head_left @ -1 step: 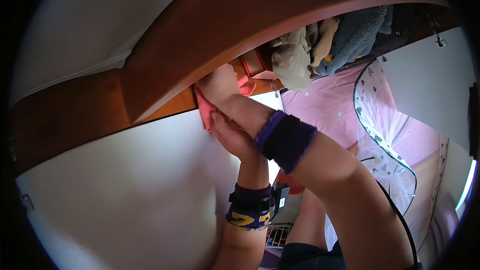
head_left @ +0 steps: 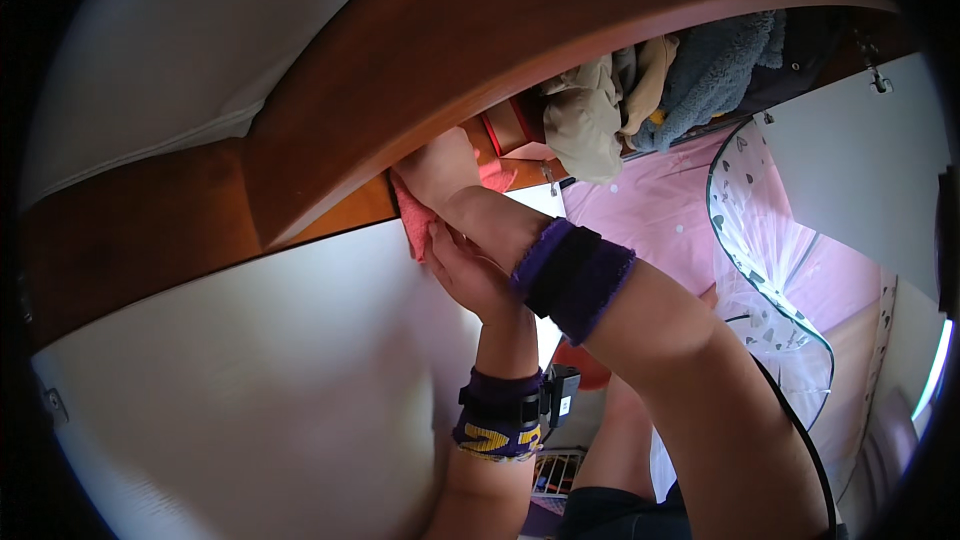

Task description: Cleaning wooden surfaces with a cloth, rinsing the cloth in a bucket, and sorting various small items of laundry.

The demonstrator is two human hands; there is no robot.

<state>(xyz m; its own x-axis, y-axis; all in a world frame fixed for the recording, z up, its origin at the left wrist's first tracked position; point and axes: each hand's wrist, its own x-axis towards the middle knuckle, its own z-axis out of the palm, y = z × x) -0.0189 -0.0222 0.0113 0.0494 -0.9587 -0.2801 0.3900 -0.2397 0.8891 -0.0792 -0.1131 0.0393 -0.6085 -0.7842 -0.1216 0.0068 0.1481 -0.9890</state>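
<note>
At the frame's centre nothing has shifted: the right hand [head_left: 445,168] presses a crumpled pink cloth [head_left: 412,225] against the wooden beam [head_left: 330,130]; left hand [head_left: 470,275] fingers pinch its lower edge.

Your right hand [head_left: 440,168] is wedged with the pink cloth [head_left: 412,225] under the wooden beam [head_left: 420,70], left hand [head_left: 470,275] just below. Beam blocks above, white panel [head_left: 250,380] fills the left. Hanging clothes [head_left: 650,80] crowd the right; open room lies lower right.
</note>
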